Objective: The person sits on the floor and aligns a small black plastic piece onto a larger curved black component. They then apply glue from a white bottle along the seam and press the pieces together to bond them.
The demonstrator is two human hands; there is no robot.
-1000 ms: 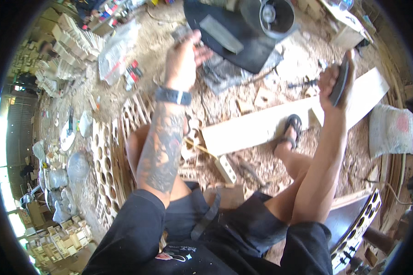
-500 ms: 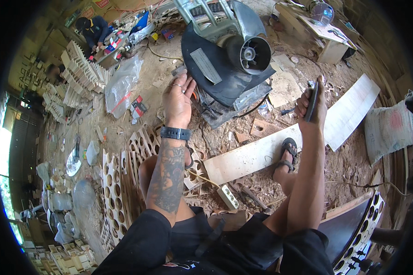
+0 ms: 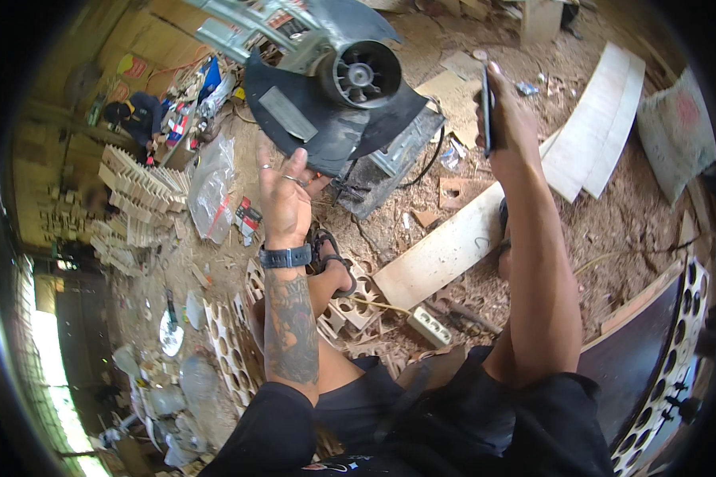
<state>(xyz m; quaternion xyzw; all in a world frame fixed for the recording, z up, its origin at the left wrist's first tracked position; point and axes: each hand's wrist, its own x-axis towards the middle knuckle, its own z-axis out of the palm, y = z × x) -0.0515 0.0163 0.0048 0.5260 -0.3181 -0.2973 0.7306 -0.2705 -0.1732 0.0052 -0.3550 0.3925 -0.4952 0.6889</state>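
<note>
A large dark propeller (image 3: 326, 131) with broad curved blades and a grey ribbed hub (image 3: 361, 75) is in front of me, tilted. A pale grey strip (image 3: 287, 113) lies on its near left blade. My left hand (image 3: 288, 199), palm up with fingers stretched apart, is at that blade's lower edge; whether it bears any weight I cannot tell. A ring and a dark wristband show on it. Off to the right, my right hand (image 3: 511, 115) is raised and closed on a thin flat black slab (image 3: 486, 107), seen edge-on.
Metal rails (image 3: 250, 24) stand behind the propeller, and a grey metal base (image 3: 394, 171) sits below. Pale boards (image 3: 441, 250) cross the sawdust floor. A power strip (image 3: 430, 326) lies near my feet. A white sack (image 3: 678, 135) stands right; a person (image 3: 139, 119) works far left beside stacked wood pieces (image 3: 139, 187).
My view has shifted, so the propeller appears further left and higher. My left hand's fingers have spread at the blade edge. My right hand has risen, and the slab has turned more upright.
</note>
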